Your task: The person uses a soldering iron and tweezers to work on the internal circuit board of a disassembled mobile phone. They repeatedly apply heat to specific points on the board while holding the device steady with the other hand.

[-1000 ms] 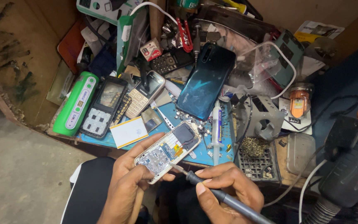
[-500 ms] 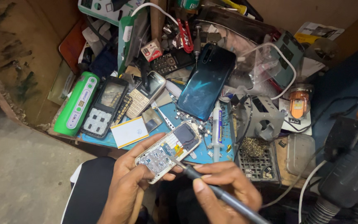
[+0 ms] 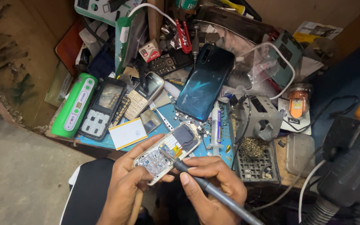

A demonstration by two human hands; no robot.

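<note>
The left hand (image 3: 123, 187) is gripping an opened white keypad phone (image 3: 167, 152), just below the blue smartphone (image 3: 205, 81); the right hand (image 3: 213, 187) is pressing a grey-handled soldering iron (image 3: 205, 185) onto it.

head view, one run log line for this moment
left hand: holds opened keypad phone | right hand: holds soldering iron, tip on phone board | bench: cluttered
</note>
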